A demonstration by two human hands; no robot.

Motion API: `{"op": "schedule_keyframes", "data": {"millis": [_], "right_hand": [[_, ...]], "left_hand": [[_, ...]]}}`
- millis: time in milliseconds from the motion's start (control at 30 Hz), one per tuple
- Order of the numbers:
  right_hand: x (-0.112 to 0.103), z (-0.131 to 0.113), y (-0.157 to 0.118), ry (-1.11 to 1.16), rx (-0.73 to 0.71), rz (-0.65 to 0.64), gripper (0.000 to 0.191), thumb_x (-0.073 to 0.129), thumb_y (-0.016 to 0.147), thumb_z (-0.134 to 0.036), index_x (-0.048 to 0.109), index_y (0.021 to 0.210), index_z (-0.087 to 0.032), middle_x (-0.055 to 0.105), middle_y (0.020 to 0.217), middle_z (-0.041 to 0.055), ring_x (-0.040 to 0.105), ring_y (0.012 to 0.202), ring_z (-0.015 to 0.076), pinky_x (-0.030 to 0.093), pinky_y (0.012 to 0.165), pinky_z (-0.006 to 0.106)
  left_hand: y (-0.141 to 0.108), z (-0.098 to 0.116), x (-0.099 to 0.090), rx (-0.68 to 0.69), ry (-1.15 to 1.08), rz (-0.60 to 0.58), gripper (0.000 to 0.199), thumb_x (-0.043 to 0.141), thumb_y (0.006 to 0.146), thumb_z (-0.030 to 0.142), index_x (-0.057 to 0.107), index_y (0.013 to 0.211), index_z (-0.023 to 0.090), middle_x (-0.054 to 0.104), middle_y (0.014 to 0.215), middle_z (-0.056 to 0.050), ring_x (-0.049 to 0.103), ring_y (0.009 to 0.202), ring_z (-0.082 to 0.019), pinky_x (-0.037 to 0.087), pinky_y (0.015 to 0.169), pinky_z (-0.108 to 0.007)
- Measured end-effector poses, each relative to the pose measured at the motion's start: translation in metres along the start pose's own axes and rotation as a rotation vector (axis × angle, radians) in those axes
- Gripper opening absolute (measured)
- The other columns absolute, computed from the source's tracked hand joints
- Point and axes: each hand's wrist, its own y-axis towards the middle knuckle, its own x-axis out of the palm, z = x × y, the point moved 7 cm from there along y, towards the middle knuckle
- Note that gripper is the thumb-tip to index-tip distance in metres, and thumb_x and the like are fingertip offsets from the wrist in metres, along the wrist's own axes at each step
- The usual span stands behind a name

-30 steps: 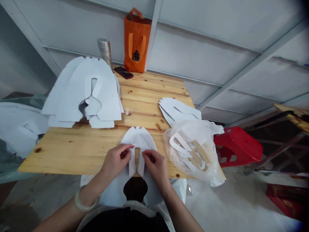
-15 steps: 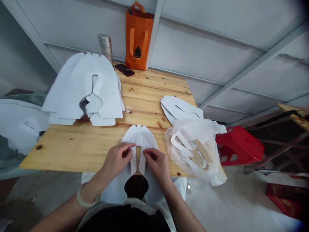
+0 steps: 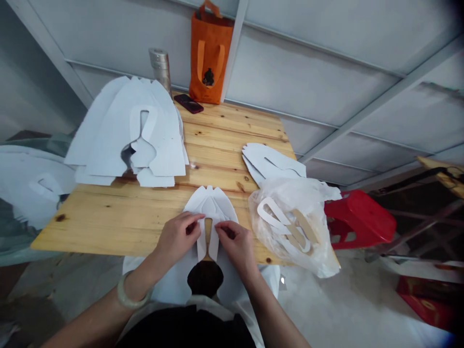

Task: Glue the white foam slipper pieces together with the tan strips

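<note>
A large white cut-out piece (image 3: 228,208) lies over the table's front edge, its lower part hanging toward my body. On it, around a narrow slot, sits a smaller white U-shaped strip (image 3: 213,248). My left hand (image 3: 180,237), a pale bangle on its wrist, pinches the strip's left side near the top. My right hand (image 3: 236,241) pinches the right side at about the same height. Both hands have their fingers closed, thumb against forefinger. Below the slot, a dark rounded opening shows between the halves of the large piece.
On the wooden table (image 3: 108,217) are a stack of white pieces (image 3: 105,130), a metal flask (image 3: 160,67), a phone (image 3: 189,103), an orange bag (image 3: 210,53), more white pieces (image 3: 271,159) and a plastic bag (image 3: 319,198) of strips. A red stool (image 3: 362,220) stands right.
The view has shifted very slightly. Both hands keep their pinch on the strip, and nothing else has visibly moved.
</note>
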Motion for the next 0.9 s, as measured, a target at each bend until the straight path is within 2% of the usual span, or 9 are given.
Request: {"op": "schedule_keyframes", "data": {"millis": [200,433,633,900], "right_hand": [[0.0005,-0.0006,-0.0001,-0.001,0.012,-0.027,0.023,0.064,0.081,-0.032,0.080,0.092,-0.019,0.073,0.070,0.0024,0.064,0.059,0.0174,0.051,0.061,0.028],[0.0007,-0.0005,-0.0002,-0.031,0.013,-0.035,0.022,0.064,0.081,-0.032,0.080,0.091,-0.020,0.073,0.072,0.0029,0.065,0.062,0.0182,0.050,0.065,0.030],[0.0013,-0.0011,-0.0010,-0.079,-0.006,-0.039,0.022,0.063,0.084,-0.031,0.080,0.093,-0.020,0.073,0.073,0.0030,0.065,0.064,0.0182,0.049,0.065,0.029],[0.0037,0.0003,-0.0003,-0.123,-0.015,-0.055,0.025,0.062,0.083,-0.032,0.079,0.093,-0.017,0.073,0.073,0.0035,0.064,0.065,0.0180,0.049,0.066,0.029]], "left_hand": [[0.0001,0.0000,0.0016,-0.003,0.015,0.003,0.033,0.058,0.087,0.014,0.080,0.108,0.025,0.079,0.096,-0.004,0.072,0.081,-0.021,0.056,0.079,-0.031],[0.0005,0.0009,0.0018,0.001,0.020,-0.027,0.033,0.059,0.087,0.012,0.080,0.110,0.024,0.078,0.094,-0.004,0.072,0.083,-0.021,0.055,0.078,-0.031],[0.0011,0.0009,0.0020,0.007,0.073,-0.036,0.034,0.060,0.086,0.011,0.081,0.110,0.024,0.077,0.090,-0.004,0.070,0.077,-0.019,0.054,0.074,-0.029],[0.0031,0.0023,0.0033,-0.014,0.100,-0.110,0.035,0.063,0.085,0.006,0.079,0.113,0.020,0.076,0.090,-0.003,0.070,0.079,-0.018,0.055,0.077,-0.028]]}}
